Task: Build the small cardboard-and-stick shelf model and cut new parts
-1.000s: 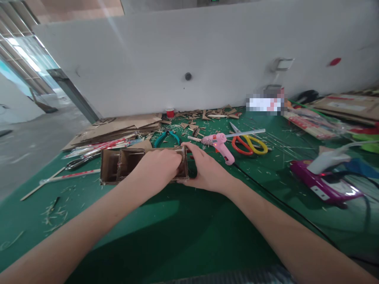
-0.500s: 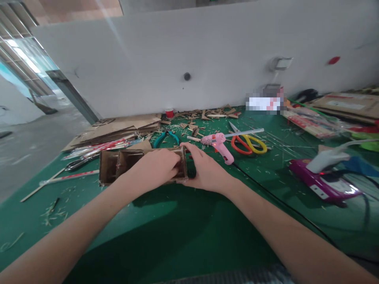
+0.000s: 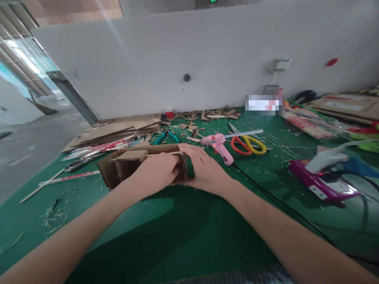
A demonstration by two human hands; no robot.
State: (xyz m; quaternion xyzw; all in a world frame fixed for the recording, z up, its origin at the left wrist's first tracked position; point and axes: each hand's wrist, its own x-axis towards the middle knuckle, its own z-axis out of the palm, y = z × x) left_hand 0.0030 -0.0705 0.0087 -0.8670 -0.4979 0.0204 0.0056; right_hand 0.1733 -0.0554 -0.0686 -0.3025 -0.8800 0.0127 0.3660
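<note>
The cardboard box is gripped at its right end by the right hand, its long axis directed leftward beneath the inserted left hand, whose grasp is hidden.

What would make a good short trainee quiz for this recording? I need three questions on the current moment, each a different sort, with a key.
1. True or false: the pink glue gun lies to the left of the cardboard box.

2. Multiple choice: what colour is the body of the power strip?
A) Green
B) Purple
C) Yellow

3. Open: what is each hand doing at the cardboard box?

Key:
1. False; it lies to the right.
2. B.
3. The right hand grips the right end. The left hand reaches into the open side; its fingertips are hidden, so whether it holds anything cannot be told.
</note>
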